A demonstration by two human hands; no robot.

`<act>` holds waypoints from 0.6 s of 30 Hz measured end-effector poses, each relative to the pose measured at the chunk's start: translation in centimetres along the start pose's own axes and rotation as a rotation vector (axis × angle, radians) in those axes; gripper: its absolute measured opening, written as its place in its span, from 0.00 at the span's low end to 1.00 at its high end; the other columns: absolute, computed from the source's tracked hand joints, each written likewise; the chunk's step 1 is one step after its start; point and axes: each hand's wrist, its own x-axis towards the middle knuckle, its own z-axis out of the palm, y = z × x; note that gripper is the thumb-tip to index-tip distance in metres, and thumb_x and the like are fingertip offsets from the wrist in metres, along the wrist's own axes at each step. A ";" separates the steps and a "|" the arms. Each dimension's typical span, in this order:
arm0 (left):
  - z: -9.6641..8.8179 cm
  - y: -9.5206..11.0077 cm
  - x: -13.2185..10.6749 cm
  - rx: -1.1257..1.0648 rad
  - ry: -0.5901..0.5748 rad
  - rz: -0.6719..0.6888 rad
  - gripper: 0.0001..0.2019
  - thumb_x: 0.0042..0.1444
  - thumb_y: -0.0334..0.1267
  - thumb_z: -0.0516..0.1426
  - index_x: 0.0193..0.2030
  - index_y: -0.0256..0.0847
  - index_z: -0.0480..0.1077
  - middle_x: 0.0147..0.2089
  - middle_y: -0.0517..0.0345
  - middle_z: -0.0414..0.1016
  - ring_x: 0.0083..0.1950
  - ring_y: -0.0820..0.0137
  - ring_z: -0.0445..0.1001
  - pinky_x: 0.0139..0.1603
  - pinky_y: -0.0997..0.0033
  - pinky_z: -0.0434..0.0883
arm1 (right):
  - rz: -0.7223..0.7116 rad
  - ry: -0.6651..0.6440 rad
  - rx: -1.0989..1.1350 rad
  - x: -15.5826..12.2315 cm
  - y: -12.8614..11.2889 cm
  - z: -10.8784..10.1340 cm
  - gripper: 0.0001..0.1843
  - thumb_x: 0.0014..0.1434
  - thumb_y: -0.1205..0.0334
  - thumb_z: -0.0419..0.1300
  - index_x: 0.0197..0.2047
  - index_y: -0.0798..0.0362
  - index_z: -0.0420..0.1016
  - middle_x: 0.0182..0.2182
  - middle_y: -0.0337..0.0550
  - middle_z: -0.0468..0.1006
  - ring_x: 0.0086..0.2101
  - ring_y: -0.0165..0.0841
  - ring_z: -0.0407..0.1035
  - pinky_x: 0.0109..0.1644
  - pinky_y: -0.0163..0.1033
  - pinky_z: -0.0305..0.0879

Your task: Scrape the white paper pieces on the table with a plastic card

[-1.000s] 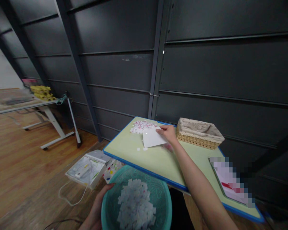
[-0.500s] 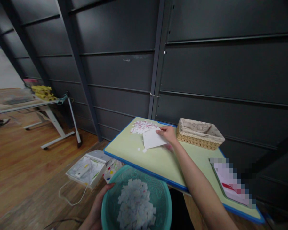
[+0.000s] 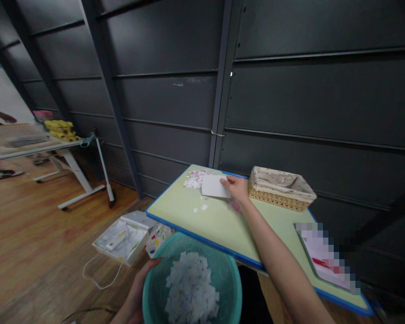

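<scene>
My right hand [image 3: 235, 187] pinches the right side of a white sheet of stiff paper [image 3: 214, 186] over the pale green, blue-edged table [image 3: 219, 225]. Behind the sheet lies a heap of small white and pink paper pieces [image 3: 194, 178], partly hidden by it. A few loose white squares [image 3: 204, 207] rest in front, and a blurred pinkish patch shows under my wrist. With its thumb over the rim, my left hand [image 3: 142, 281] grips a teal plastic basket [image 3: 235, 288] below the table's front edge. Inside the basket is a pile of white paper scraps [image 3: 191, 288].
A lined wicker basket [image 3: 280, 193] stands at the table's back right, near a pixelated flat item [image 3: 324, 261]. On the floor at left sits an open white box [image 3: 121, 238] with a cable. Another person's arm [image 3: 2, 114] shows beyond a farther table [image 3: 37, 146].
The sheet's lower edge has lifted away from the table, and the sheet looks flatter now. Another person's arm and leg have come into view at far left. My left hand has stayed put.
</scene>
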 end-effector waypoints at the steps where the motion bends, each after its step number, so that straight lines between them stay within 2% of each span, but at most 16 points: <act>1: 0.1 0.0 -0.1 0.009 0.016 -0.011 0.09 0.47 0.37 0.62 0.32 0.33 0.76 0.25 0.48 0.82 0.29 0.56 0.80 0.38 0.57 0.74 | -0.001 -0.007 -0.003 0.0 0.1 0.2 0.22 0.50 0.51 0.58 0.38 0.59 0.82 0.33 0.49 0.82 0.32 0.40 0.73 0.36 0.40 0.65; 4: 0.4 0.0 -0.4 0.021 0.046 -0.023 0.08 0.47 0.37 0.62 0.33 0.34 0.76 0.22 0.51 0.81 0.27 0.57 0.79 0.37 0.57 0.74 | -0.004 -0.043 0.007 -0.2 0.0 0.4 0.22 0.49 0.52 0.59 0.39 0.60 0.82 0.35 0.52 0.82 0.34 0.41 0.73 0.37 0.41 0.65; 8: 0.3 -0.1 -0.1 -0.007 0.005 0.012 0.05 0.47 0.35 0.62 0.28 0.34 0.75 0.24 0.49 0.82 0.27 0.59 0.79 0.36 0.60 0.74 | 0.033 -0.077 0.072 -0.3 -0.6 0.1 0.22 0.47 0.52 0.60 0.38 0.61 0.82 0.34 0.52 0.82 0.31 0.40 0.73 0.33 0.39 0.64; 12: -0.4 -0.2 0.5 -0.029 -0.048 0.033 0.05 0.48 0.34 0.62 0.31 0.34 0.76 0.28 0.48 0.83 0.29 0.59 0.80 0.39 0.59 0.74 | 0.075 -0.033 0.123 -0.4 -1.1 -0.4 0.21 0.45 0.52 0.60 0.35 0.61 0.82 0.31 0.48 0.81 0.29 0.38 0.71 0.30 0.37 0.62; 16: -0.5 -0.2 0.5 -0.036 -0.051 0.021 0.06 0.47 0.35 0.62 0.31 0.34 0.76 0.30 0.47 0.84 0.32 0.56 0.80 0.43 0.56 0.74 | 0.091 -0.031 0.132 -0.6 -1.6 -0.7 0.19 0.44 0.54 0.61 0.32 0.60 0.82 0.29 0.47 0.81 0.28 0.37 0.71 0.28 0.36 0.62; 18: -0.2 -0.1 0.2 -0.024 -0.043 0.008 0.06 0.47 0.36 0.62 0.31 0.34 0.76 0.29 0.47 0.83 0.31 0.56 0.80 0.41 0.56 0.74 | 0.079 -0.039 0.112 -0.7 -1.8 -0.6 0.18 0.44 0.54 0.61 0.31 0.59 0.83 0.28 0.47 0.81 0.28 0.38 0.71 0.28 0.37 0.63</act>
